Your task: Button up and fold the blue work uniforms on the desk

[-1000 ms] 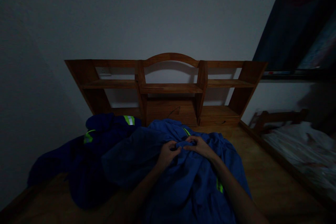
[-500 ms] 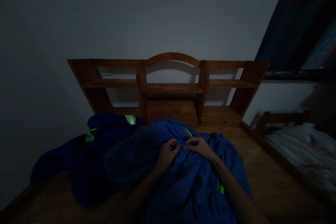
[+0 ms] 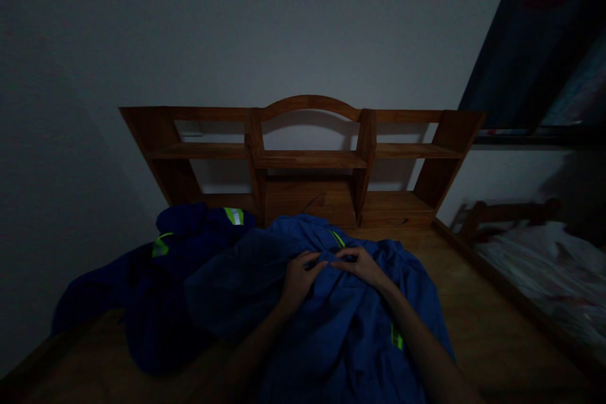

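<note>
A blue work garment (image 3: pixel 331 334) with yellow-green reflective strips lies rumpled in front of me. My left hand (image 3: pixel 300 274) pinches its cloth near the middle, thumb and fingers close together. Just to the right, my right hand (image 3: pixel 360 265) pinches the same stretch of cloth, its fingertips almost meeting those of the left. Whatever small part lies between the fingertips is too dark to make out. A darker blue garment (image 3: pixel 165 297) with reflective bands lies heaped on the left, apart from my hands.
Both garments rest on a wooden surface (image 3: pixel 478 303). Behind it stands a wooden headboard with shelves (image 3: pixel 310 158), against a pale wall (image 3: pixel 303 25). To the right, beyond a raised wooden edge (image 3: pixel 511 287), lies white plastic sheeting (image 3: pixel 553 265). A dark curtain (image 3: pixel 511 57) hangs at upper right.
My left hand's thumb and fingers have shifted slightly toward the right hand, so the fingertips are closer. The right hand and the garments stay nearly the same.
</note>
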A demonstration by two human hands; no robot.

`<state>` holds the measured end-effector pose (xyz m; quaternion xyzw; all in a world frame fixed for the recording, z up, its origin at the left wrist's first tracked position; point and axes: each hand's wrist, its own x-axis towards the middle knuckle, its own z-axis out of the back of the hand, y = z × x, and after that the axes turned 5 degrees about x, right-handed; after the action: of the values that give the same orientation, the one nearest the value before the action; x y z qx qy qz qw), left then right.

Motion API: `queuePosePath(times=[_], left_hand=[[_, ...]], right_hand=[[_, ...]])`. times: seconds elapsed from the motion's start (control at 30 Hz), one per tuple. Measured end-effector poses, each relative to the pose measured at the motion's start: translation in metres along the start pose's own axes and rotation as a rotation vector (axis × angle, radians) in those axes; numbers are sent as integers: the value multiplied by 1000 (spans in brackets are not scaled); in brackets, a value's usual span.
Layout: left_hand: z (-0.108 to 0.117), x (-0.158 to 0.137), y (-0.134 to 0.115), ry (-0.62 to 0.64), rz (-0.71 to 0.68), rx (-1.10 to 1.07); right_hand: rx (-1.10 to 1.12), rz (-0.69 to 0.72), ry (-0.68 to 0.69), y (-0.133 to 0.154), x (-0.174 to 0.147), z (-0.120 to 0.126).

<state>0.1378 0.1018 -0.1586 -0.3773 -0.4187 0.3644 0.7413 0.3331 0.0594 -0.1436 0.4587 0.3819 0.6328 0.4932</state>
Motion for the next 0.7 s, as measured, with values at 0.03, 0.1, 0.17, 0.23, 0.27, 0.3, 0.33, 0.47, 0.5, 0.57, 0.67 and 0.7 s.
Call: queuePosePath(times=[0.03,0.1,0.17,0.23,0.27,0.3,0.33,0.47,0.5,0.57,0.67,0.7], left_hand=[[0,0,-1,2,0,-6],[0,-1,-1,12,2,-27],[0,-1,-1,17,-3,-34],[0,-1,-2,4,-4,-19],[0,-1,-3,-7,1,-10],[1,-1,-4,-15,9,-5],[1,-1,-6,-21,16,-3],[1,-3,-12,-45,0,-10],[0,-3,-12,-58,-2,-12],[-1,-3,-12,-99,12,-22],[3,0,-14,-217,44,-26],[8,0,-17,-267,56,-22]], right_hand=[[-3,-2,-3,-1,0,0],[1,-1,-1,-1,0,0],[10,4,11,-1,0,0],[10,8,26,0,0,-1],[3,9,31,1,0,-1],[-7,8,29,2,0,-1],[-18,6,19,2,0,-1],[-31,-6,-34,4,0,-2],[-29,-8,-45,5,0,-3],[-43,13,-39,9,-1,-6],[-146,108,33,18,-5,-10],[-208,142,52,20,-8,-10]])
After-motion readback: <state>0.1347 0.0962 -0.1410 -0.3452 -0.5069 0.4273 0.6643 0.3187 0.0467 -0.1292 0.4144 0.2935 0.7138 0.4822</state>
